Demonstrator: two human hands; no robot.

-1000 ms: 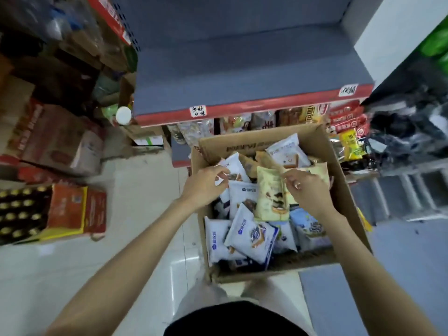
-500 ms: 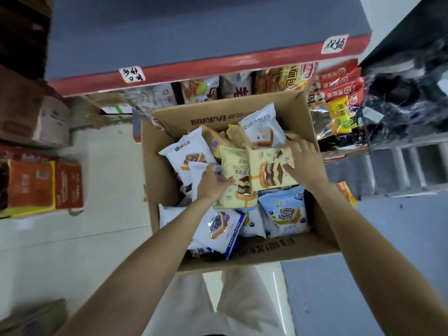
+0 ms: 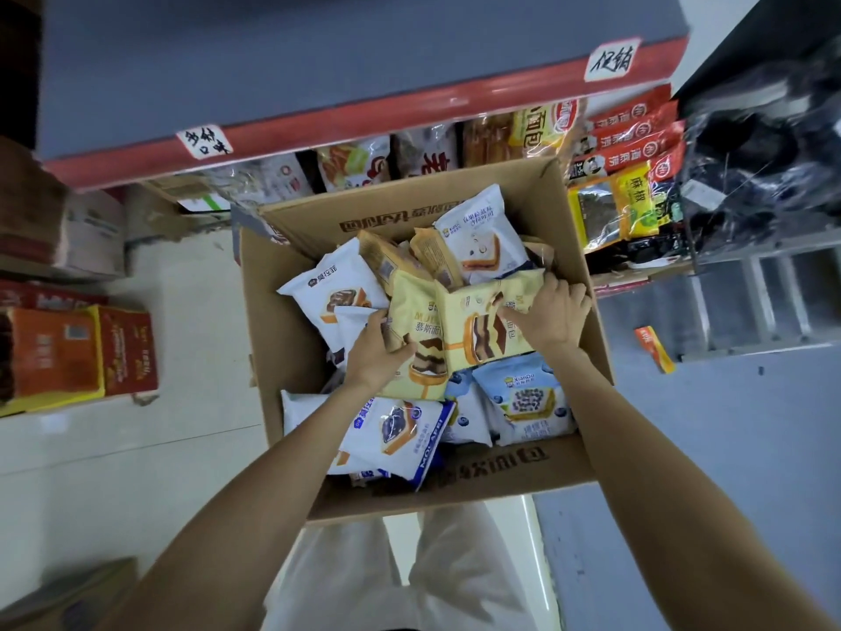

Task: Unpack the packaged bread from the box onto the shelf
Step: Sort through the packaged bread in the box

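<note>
We have both hands down in the box, each curled onto a yellow bread packet. Our left hand (image 3: 380, 352) grips the left yellow packet (image 3: 416, 357) along its left edge, thumb across the printed front and fingers tucked behind. Our right hand (image 3: 548, 314) grips the right yellow packet (image 3: 473, 325) at its upper right corner, fingers bent over the top edge. The two packets overlap at the middle of the box, the right one lying partly over the left.

The grey shelf (image 3: 318, 70) with its red front edge fills the top of the view, and its surface is bare where we can see it. Below it, a lower shelf level holds other wrapped goods, among them a row of red packets (image 3: 630, 134) at the right.

The cardboard box (image 3: 478, 485) stands open just in front of the shelf, above our pale trousers (image 3: 409, 571). It is full of packaged bread: a white packet (image 3: 330, 296) at the left wall, a white and blue packet (image 3: 482, 241) upright at the back, a pale blue packet (image 3: 530, 400) at the near right, and a white packet with a blue edge (image 3: 396, 437) under our left forearm.

On the floor at the left sit orange cartons (image 3: 77, 352). A small orange box (image 3: 654, 348) lies on the floor to the right.
</note>
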